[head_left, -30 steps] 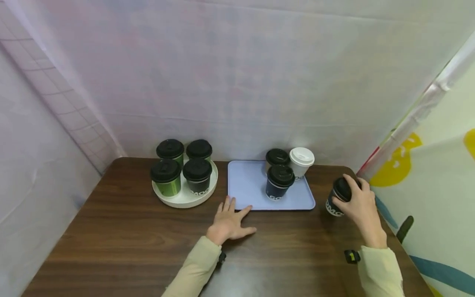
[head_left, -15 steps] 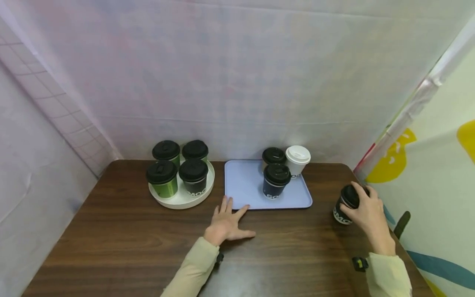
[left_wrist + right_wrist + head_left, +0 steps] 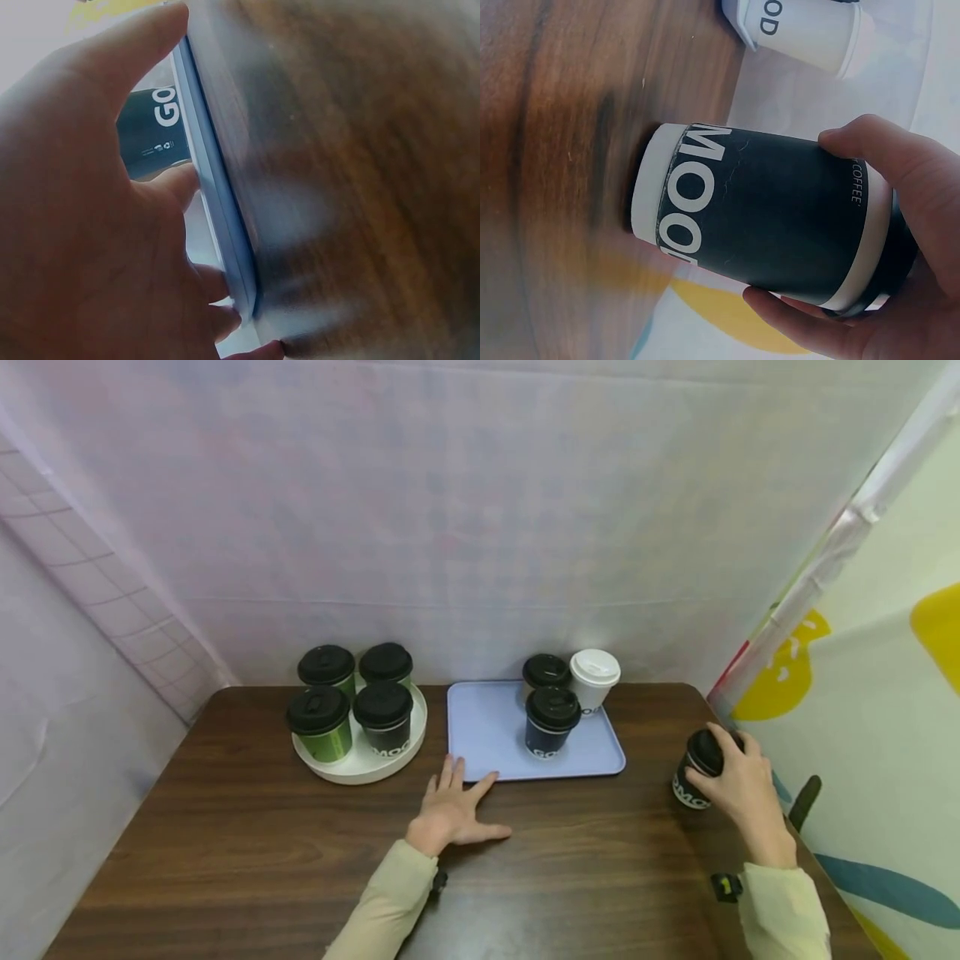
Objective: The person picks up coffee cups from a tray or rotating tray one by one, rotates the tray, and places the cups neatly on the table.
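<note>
At the table's right side, my right hand [image 3: 742, 785] grips a dark paper coffee cup [image 3: 686, 787] from above, around its black lid [image 3: 703, 750]. In the right wrist view, thumb and fingers hold the coffee cup [image 3: 780, 214] near the lid end, and its white base is right at the wood. My left hand [image 3: 452, 816] lies spread out, fingertips at the front left edge of a light blue tray [image 3: 483, 743]. Toward the tray's right stand a navy cup [image 3: 545, 739], another black-lidded cup [image 3: 546, 671] behind it and a white cup [image 3: 592, 692] at the edge.
A round white tray [image 3: 367, 774] on the left holds several black-lidded cups, among them a green cup [image 3: 330, 745] and a dark cup [image 3: 388, 739]. Behind the wooden table [image 3: 585, 860] hangs a pale curtain [image 3: 450, 527]; a patterned sheet [image 3: 885, 735] borders the right.
My right hand has shifted the dark coffee cup a little to the right and nearer, then stayed about still. The left hand keeps its place at the tray; the head view has turned slightly.
</note>
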Motion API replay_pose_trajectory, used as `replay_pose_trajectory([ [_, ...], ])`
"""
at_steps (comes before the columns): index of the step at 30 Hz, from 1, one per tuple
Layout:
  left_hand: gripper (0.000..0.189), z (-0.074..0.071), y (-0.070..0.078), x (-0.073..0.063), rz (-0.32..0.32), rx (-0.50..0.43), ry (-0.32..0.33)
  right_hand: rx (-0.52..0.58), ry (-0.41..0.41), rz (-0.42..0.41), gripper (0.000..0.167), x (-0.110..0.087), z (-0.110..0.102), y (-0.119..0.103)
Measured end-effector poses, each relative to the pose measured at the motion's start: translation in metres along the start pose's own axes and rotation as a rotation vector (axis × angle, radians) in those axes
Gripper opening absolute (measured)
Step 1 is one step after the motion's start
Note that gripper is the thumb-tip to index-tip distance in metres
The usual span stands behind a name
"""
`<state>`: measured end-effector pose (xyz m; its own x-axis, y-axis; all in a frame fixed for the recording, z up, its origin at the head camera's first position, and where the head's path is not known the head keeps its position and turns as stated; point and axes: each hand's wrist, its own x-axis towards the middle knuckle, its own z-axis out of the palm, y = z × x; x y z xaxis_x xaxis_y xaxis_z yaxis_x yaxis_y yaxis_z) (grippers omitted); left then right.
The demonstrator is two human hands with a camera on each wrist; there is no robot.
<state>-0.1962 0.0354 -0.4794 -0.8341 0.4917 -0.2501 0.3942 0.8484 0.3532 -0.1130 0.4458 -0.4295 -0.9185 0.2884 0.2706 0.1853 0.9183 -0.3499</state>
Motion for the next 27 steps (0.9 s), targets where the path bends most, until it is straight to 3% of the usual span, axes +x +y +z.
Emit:
replay_pose_trajectory([
  [21,0.093,-0.0014,0.0002,-0.0011,0.003,0.001,0.010,-0.022,-0.013,0.032,0.083,-0.0051,-0.0015,0.0036],
  [27,0.092,0.0019,-0.0009,-0.0002,0.007,-0.005,0.008,-0.062,-0.037,0.030,0.094,-0.0067,-0.0056,0.0049],
])
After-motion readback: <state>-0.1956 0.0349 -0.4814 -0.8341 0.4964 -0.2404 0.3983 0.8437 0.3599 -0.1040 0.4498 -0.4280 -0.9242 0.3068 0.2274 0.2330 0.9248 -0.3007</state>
